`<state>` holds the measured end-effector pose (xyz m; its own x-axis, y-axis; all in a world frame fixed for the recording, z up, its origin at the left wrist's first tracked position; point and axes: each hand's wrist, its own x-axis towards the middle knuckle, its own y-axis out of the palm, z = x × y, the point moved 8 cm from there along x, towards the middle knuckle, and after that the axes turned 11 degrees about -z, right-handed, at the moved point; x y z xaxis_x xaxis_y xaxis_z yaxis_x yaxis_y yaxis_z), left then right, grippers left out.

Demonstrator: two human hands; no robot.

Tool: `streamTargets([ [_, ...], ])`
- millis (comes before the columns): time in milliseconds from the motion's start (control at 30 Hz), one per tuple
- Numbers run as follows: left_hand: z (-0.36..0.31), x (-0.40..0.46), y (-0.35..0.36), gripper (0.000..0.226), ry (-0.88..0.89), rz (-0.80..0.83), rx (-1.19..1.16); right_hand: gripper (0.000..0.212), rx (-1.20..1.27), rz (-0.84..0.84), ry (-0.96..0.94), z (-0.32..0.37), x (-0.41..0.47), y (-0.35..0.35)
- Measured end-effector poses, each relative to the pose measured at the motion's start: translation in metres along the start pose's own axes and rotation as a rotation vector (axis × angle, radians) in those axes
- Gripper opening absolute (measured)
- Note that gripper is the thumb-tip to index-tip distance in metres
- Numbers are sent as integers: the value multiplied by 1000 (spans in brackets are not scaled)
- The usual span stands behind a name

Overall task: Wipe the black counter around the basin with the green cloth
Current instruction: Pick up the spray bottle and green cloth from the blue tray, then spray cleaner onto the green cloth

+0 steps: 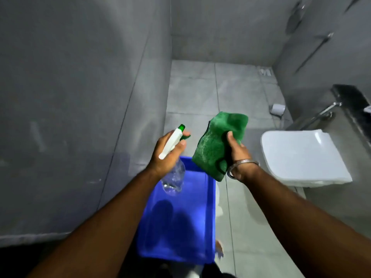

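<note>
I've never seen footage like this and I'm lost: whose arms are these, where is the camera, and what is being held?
There is one picture, from a wide-angle camera worn on a person's head, looking down at their own bare arms in a grey-tiled bathroom. The left hand grips a clear spray bottle with a white and green trigger head. The right hand holds a folded green cloth. Below them lies a blue plastic tray; a white toilet with its lid shut stands to the right. No basin is in view.
</note>
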<state>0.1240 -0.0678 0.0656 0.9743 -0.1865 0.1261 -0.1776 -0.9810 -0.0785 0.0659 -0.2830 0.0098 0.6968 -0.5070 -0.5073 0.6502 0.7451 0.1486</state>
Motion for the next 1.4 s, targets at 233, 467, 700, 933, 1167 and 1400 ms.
streamTargets([
  [233,-88,34,31,25,55,162,64,61,217,123,-143,142,-3,25],
  [467,-116,47,43,22,11,121,116,61,200,130,-196,215,1,24],
  [700,-122,39,47,23,50,209,192,57,195,156,-185,219,8,17],
  [933,-125,45,52,15,5,28,149,62,170,135,-173,205,17,13],
  [1167,-101,38,49,10,-19,-32,241,60,165,147,-144,196,21,13],
  [1400,-64,31,23,40,-7,-84,173,50,137,141,-125,171,15,9],
])
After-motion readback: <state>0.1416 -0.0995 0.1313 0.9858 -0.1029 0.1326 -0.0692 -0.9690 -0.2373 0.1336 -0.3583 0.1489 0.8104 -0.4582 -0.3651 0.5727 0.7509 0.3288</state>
